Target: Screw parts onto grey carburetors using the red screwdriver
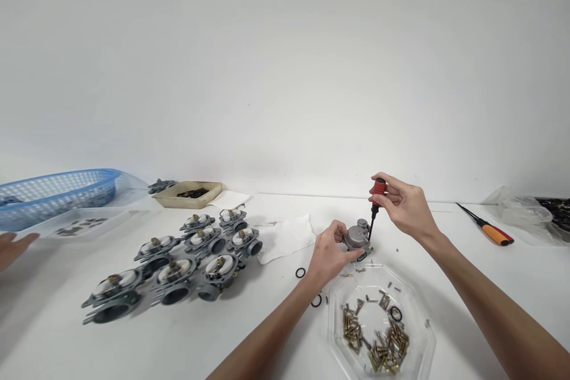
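Note:
My left hand (332, 252) grips a grey metal carburetor (357, 237) on the white table, its rounded bowl facing up. Closed around the red handle of a screwdriver (379, 193) is my right hand (401, 202). The screwdriver stands nearly upright, its dark shaft reaching down to the right edge of the carburetor; the tip's exact contact is too small to make out. Just in front lies a clear octagonal tray (427, 332) holding many brass screws or jets (387, 350) and a black O-ring (395, 313). Another O-ring (300, 272) rests on the table left of my left wrist.
Several open carburetors (176, 273) with white floats stand to the left. Behind them are a beige tray (164, 199) and a blue basket (118, 173). Another person's hand (15, 249) enters at far left. Orange-handled pliers (492, 233) and a plastic bag (519, 211) lie right.

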A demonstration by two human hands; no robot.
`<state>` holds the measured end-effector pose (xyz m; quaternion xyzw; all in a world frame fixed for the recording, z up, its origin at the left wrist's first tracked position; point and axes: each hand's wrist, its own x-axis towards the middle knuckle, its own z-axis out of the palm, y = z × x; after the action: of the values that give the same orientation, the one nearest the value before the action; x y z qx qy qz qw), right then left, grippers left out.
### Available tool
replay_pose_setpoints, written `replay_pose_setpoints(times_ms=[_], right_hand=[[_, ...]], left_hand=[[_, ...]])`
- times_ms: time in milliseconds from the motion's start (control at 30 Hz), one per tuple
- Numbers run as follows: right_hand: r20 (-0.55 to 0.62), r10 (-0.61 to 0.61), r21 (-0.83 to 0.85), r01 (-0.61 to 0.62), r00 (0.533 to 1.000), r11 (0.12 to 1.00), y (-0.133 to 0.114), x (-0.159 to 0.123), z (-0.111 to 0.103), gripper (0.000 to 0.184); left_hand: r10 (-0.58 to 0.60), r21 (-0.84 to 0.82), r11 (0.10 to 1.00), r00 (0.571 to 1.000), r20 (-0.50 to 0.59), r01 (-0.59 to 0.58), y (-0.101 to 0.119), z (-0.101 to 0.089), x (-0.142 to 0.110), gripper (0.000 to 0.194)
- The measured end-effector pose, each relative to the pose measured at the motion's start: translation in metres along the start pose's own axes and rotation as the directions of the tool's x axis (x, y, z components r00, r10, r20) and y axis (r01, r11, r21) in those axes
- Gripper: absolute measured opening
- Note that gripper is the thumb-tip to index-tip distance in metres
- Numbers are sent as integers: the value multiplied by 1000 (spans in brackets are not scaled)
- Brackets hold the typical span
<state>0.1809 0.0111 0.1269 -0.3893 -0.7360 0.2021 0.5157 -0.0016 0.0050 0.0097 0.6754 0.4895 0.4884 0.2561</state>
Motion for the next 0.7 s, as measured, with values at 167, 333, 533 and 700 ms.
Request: replay_pose_setpoints(times_ms=[167, 333, 533, 700], right_hand=[[1, -4, 11, 4, 1000, 1000, 1, 0, -2, 26], [189, -21, 217, -21, 982, 976, 6, 3, -10, 28], [368, -97, 554, -134, 925, 822, 19, 8, -12, 36], [350, -100, 547, -117, 932, 829, 24, 8, -8, 36]], left_hand=[[-28, -55, 998, 1000, 12, 28, 2, -1, 2, 40], [-10, -76, 997, 997, 73, 16, -1, -6, 7, 40], [-13, -59, 998, 995, 98, 18, -2, -9, 8, 44], [-18, -39, 999, 994, 108, 22, -1, -9, 8, 44]])
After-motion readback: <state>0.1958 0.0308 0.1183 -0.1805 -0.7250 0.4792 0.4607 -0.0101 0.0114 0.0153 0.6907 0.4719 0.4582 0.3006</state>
